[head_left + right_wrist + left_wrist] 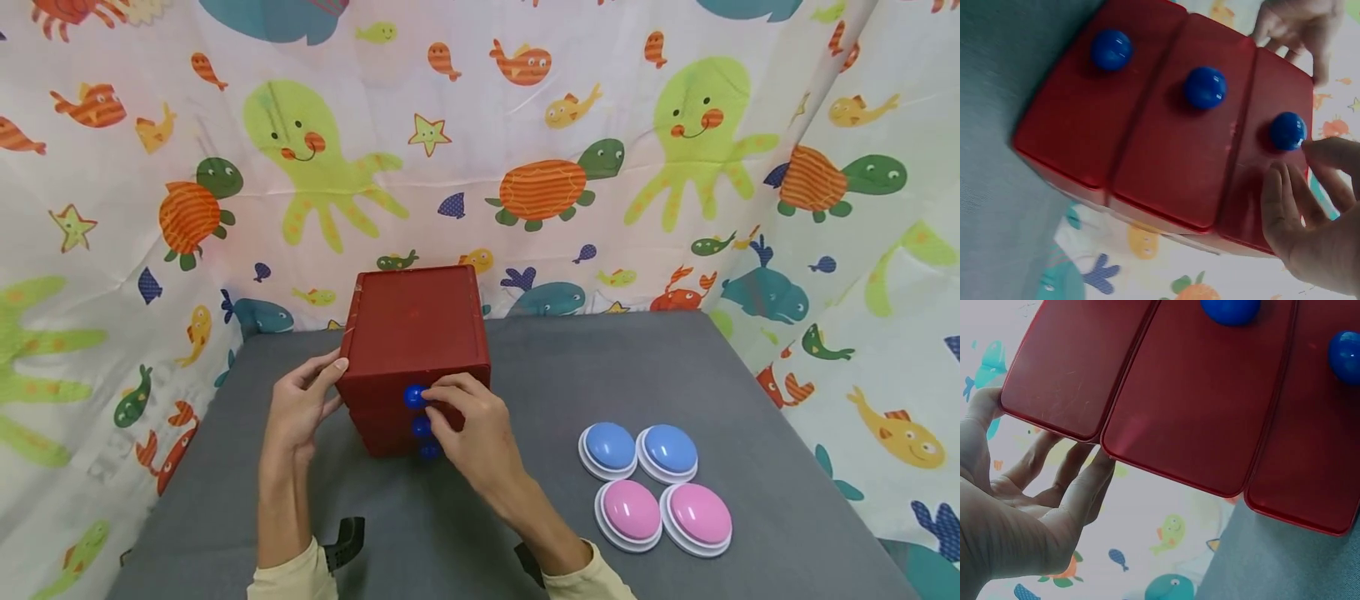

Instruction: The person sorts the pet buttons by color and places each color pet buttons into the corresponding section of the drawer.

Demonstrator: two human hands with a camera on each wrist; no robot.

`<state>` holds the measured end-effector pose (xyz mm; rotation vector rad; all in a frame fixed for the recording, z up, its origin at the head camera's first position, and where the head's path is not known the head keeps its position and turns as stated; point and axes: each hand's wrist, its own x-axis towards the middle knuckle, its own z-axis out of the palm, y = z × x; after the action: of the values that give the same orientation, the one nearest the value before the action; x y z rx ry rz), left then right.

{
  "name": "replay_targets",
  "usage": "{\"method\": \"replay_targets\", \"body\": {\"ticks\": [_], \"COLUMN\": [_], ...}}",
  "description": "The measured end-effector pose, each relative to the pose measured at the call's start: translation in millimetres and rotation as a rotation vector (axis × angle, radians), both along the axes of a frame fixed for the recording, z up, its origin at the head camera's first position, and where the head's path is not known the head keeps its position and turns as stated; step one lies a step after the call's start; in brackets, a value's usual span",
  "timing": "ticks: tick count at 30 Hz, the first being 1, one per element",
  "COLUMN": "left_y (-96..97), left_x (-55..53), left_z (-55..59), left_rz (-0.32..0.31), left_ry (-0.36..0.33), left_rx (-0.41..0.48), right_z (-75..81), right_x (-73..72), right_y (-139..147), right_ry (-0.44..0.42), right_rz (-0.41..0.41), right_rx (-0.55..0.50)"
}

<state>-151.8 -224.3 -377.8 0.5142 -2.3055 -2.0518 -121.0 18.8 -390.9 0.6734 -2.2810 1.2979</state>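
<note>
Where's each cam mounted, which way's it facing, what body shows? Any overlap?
Head: worn on the head, faces forward and down at the red box; left grip, right grip, forearms and sleeves show.
Left wrist: worn there, faces the box's front, rolled sideways; only the left grip shows.
Right wrist: worn there, faces the same front, also rolled; right grip near, left grip farther off.
Shared: head and right wrist both show three blue knobs and both grips.

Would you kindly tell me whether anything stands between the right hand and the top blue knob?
Nothing visible does: the right hand is right at the top blue knob of the red drawer box, with no object between them. The left hand holds the box's left side, clear of that knob.
</note>
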Motion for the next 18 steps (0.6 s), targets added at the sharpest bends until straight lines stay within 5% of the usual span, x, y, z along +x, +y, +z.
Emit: {"method": "replay_targets", "body": {"ticks": [7, 13, 18], "left_y": [-2.0, -2.7, -1.0], "left_x": [2.2, 1.0, -1.2], "left_z": [-0.1, -0.6, -1.9], "left_rz": [0.015, 0.004, -0.011], "left_ry": [-0.002, 0.004, 0.003], "left_rx": [-0.020, -0.013, -0.005], "right_z": [-25.9, -45.5, -53.4], "right_x": [8.1, 10.7, 10.6], "right_y": [1, -12, -22], "right_ry": [-0.116, -0.217, -0.208], "right_rz": [-0.070, -0.039, -0.057], "right_rx": [-0.106, -0.179, -0.164]}}
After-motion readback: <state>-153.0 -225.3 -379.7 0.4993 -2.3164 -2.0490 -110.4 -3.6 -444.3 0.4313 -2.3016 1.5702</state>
